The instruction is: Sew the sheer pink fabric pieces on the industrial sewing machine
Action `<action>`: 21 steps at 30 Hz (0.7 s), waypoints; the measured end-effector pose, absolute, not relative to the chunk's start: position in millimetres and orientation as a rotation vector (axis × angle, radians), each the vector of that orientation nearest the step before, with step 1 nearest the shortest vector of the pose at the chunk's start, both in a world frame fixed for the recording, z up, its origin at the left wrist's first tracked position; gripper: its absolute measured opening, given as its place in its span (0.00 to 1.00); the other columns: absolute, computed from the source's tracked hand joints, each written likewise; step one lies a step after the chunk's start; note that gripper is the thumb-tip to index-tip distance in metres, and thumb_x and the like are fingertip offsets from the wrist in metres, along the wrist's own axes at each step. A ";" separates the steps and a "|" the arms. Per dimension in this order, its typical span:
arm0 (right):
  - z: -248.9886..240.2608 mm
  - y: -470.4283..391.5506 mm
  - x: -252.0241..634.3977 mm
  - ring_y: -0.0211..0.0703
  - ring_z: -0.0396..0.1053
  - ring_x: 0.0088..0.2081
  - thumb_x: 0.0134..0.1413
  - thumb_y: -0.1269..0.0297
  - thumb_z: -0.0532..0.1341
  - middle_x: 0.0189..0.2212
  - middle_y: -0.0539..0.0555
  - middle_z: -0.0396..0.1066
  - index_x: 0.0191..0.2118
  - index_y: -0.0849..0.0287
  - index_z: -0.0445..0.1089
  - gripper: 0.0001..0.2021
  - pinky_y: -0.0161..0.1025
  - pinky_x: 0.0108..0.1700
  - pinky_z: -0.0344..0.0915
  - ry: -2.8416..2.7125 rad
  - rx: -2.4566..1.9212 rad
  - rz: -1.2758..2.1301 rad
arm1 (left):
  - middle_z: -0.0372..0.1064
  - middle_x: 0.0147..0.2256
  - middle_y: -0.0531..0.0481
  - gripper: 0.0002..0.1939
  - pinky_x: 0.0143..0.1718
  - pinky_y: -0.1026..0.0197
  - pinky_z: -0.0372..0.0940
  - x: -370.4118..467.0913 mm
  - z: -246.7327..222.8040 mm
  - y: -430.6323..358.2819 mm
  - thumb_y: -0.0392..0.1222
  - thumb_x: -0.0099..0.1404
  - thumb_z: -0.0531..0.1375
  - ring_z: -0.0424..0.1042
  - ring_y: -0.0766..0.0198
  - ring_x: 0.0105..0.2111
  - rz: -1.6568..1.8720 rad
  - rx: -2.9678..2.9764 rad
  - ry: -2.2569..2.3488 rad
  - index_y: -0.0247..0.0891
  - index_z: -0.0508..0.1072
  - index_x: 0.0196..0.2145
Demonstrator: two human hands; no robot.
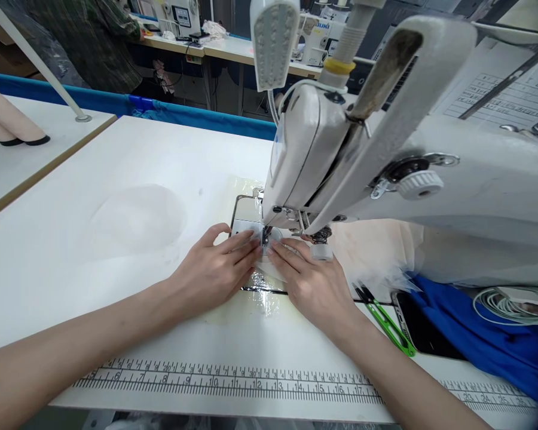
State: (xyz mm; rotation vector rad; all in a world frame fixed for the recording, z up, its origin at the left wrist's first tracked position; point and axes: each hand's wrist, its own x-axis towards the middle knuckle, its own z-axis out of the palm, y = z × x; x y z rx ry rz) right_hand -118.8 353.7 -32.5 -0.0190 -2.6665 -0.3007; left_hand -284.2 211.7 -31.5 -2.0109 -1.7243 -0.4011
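A white sewing machine [305, 137] stands over the table, its presser foot [266, 235] low between my two hands. My left hand [219, 263] lies flat just left of the foot, fingertips on thin, pale, sheer fabric [271, 266]. On the right of the foot, my right hand [311, 278] rests with its fingers stretched over the same fabric, partly below the machine's head. Both hands have their fingers extended and press down rather than grasp. The needle tip and the exact fabric edge are too small to make out.
Green thread snips [390, 328], a black phone [424, 325] and blue cloth [488, 340] lie at the right. Peach sheer fabric [372, 248] spreads behind my right hand. A ruler strip [233, 383] runs along the front edge. A person [89, 42] stands at the far left.
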 end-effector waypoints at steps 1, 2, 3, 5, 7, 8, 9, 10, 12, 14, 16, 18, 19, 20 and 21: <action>-33.0 354.1 -119.1 0.47 0.73 0.44 0.56 0.83 0.54 0.44 0.55 0.78 0.48 0.64 0.75 0.19 0.49 0.51 0.65 -2.670 -0.019 -0.299 | 0.76 0.47 0.47 0.13 0.53 0.50 0.56 -284.4 -31.7 212.2 0.36 0.72 0.52 0.71 0.59 0.53 -0.405 -2.012 -1.725 0.34 0.74 0.49; -33.4 354.7 -119.5 0.48 0.73 0.44 0.55 0.83 0.54 0.44 0.55 0.78 0.48 0.64 0.75 0.19 0.49 0.51 0.65 -2.670 -0.020 -0.299 | 0.76 0.47 0.46 0.13 0.53 0.50 0.56 -284.7 -31.8 212.7 0.36 0.72 0.52 0.71 0.59 0.53 -0.408 -2.014 -1.725 0.33 0.74 0.49; -33.8 355.3 -119.8 0.48 0.73 0.45 0.55 0.83 0.54 0.44 0.55 0.78 0.48 0.65 0.75 0.19 0.49 0.51 0.65 -2.667 -0.022 -0.301 | 0.76 0.48 0.46 0.13 0.53 0.50 0.56 -284.9 -31.9 213.1 0.36 0.72 0.52 0.71 0.58 0.53 -0.409 -2.016 -1.729 0.34 0.74 0.49; -34.4 356.5 -120.4 0.48 0.73 0.45 0.55 0.83 0.54 0.45 0.55 0.78 0.48 0.65 0.75 0.19 0.49 0.51 0.65 -2.658 -0.030 -0.313 | 0.76 0.48 0.47 0.13 0.53 0.50 0.56 -285.3 -31.5 213.8 0.36 0.71 0.53 0.71 0.58 0.53 -0.412 -2.024 -1.745 0.35 0.74 0.49; -34.5 357.5 -120.8 0.48 0.72 0.46 0.56 0.82 0.54 0.46 0.55 0.77 0.48 0.64 0.75 0.18 0.48 0.51 0.65 -2.655 -0.038 -0.329 | 0.75 0.49 0.47 0.14 0.53 0.50 0.57 -285.5 -30.9 214.5 0.35 0.71 0.53 0.71 0.58 0.53 -0.418 -2.033 -1.755 0.35 0.74 0.49; -34.4 357.8 -120.9 0.48 0.72 0.46 0.56 0.82 0.55 0.47 0.55 0.77 0.48 0.64 0.75 0.18 0.48 0.52 0.65 -2.657 -0.042 -0.336 | 0.75 0.49 0.47 0.14 0.52 0.50 0.57 -285.7 -30.7 214.8 0.35 0.71 0.52 0.71 0.58 0.53 -0.418 -2.036 -1.759 0.36 0.74 0.49; -34.3 358.1 -121.1 0.48 0.72 0.46 0.56 0.81 0.55 0.47 0.54 0.77 0.48 0.63 0.75 0.18 0.48 0.52 0.64 -2.661 -0.044 -0.340 | 0.75 0.49 0.47 0.14 0.52 0.50 0.56 -285.8 -30.4 215.2 0.36 0.71 0.52 0.71 0.58 0.53 -0.418 -2.038 -1.762 0.36 0.74 0.49; -34.1 358.3 -121.2 0.48 0.72 0.47 0.55 0.81 0.55 0.47 0.54 0.77 0.48 0.63 0.75 0.18 0.48 0.53 0.64 -2.663 -0.046 -0.343 | 0.75 0.49 0.47 0.14 0.52 0.50 0.56 -286.0 -30.3 215.5 0.36 0.71 0.52 0.71 0.58 0.54 -0.417 -2.039 -1.764 0.36 0.74 0.49; -33.7 358.5 -121.7 0.49 0.71 0.48 0.55 0.81 0.56 0.48 0.54 0.76 0.48 0.63 0.75 0.18 0.49 0.55 0.63 -2.660 -0.051 -0.348 | 0.76 0.49 0.46 0.14 0.52 0.50 0.56 -286.5 -30.2 216.2 0.36 0.71 0.52 0.71 0.57 0.53 -0.422 -2.040 -1.765 0.36 0.74 0.49; -33.5 358.5 -122.4 0.48 0.71 0.48 0.54 0.81 0.56 0.49 0.54 0.76 0.48 0.64 0.75 0.18 0.50 0.57 0.61 -2.661 -0.064 -0.356 | 0.76 0.48 0.46 0.14 0.52 0.50 0.56 -287.2 -30.2 216.7 0.36 0.71 0.52 0.71 0.57 0.53 -0.431 -2.039 -1.760 0.35 0.74 0.49; -33.5 358.3 -123.2 0.48 0.71 0.48 0.54 0.82 0.56 0.49 0.54 0.76 0.49 0.63 0.74 0.19 0.51 0.59 0.59 -2.662 -0.076 -0.373 | 0.76 0.48 0.46 0.14 0.52 0.49 0.56 -287.8 -30.1 216.8 0.36 0.71 0.52 0.71 0.57 0.52 -0.436 -2.038 -1.756 0.34 0.74 0.49; -33.9 358.1 -123.8 0.48 0.71 0.48 0.53 0.82 0.56 0.49 0.53 0.76 0.50 0.63 0.74 0.20 0.51 0.60 0.58 -2.660 -0.085 -0.391 | 0.76 0.48 0.45 0.14 0.52 0.49 0.56 -288.1 -29.9 216.8 0.36 0.71 0.52 0.71 0.57 0.53 -0.436 -2.040 -1.757 0.34 0.74 0.49; -34.1 358.0 -123.9 0.48 0.71 0.48 0.53 0.82 0.56 0.50 0.53 0.76 0.50 0.62 0.74 0.20 0.51 0.60 0.57 -2.659 -0.087 -0.398 | 0.75 0.49 0.45 0.14 0.52 0.49 0.56 -288.1 -29.9 216.8 0.36 0.71 0.51 0.71 0.57 0.53 -0.436 -2.043 -1.759 0.34 0.74 0.49; -34.3 358.0 -123.9 0.48 0.71 0.48 0.54 0.82 0.56 0.50 0.53 0.76 0.50 0.62 0.74 0.20 0.51 0.61 0.56 -2.660 -0.090 -0.402 | 0.75 0.49 0.45 0.15 0.52 0.49 0.56 -288.1 -30.0 216.9 0.36 0.71 0.51 0.71 0.57 0.53 -0.435 -2.045 -1.760 0.34 0.74 0.49; -34.4 357.9 -123.9 0.47 0.71 0.47 0.54 0.82 0.56 0.50 0.52 0.76 0.50 0.62 0.74 0.20 0.51 0.61 0.56 -2.663 -0.094 -0.404 | 0.75 0.49 0.45 0.15 0.52 0.49 0.56 -288.1 -30.2 216.9 0.36 0.71 0.51 0.71 0.57 0.53 -0.435 -2.047 -1.760 0.34 0.74 0.49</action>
